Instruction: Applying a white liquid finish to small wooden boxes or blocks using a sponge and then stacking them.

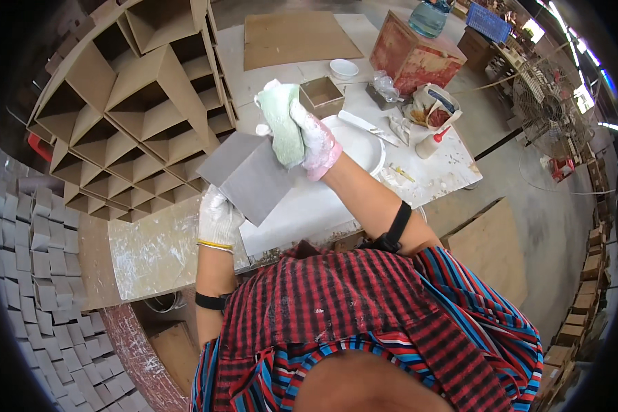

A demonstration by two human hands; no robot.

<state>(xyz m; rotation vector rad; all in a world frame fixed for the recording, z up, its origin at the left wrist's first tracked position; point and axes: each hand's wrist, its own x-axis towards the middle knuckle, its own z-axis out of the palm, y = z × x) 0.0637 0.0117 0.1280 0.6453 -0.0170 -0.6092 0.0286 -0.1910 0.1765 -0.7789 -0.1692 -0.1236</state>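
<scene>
A grey box (257, 177) is held tilted above the white work table (281, 230). My left hand (218, 218), in a white knit glove with a yellow hem, grips the box from its near left side; some of its fingers are hidden behind it. My right hand (316, 142), in a pink and white glove, is closed around a pale green sponge (280, 122). The sponge is against or just over the box's upper right edge; I cannot tell whether they touch. Beside the right wrist lies a round white dish (376, 165), partly covered by the forearm.
Brown open boxes (154, 103) are stacked high at the left, with many grey boxes (44, 240) beyond. A small brown box (323, 96), a white bowl (343, 68), a red-tipped bottle (430, 144) and a plastic bag (432, 108) stand on the table. A fan (542, 89) is at right.
</scene>
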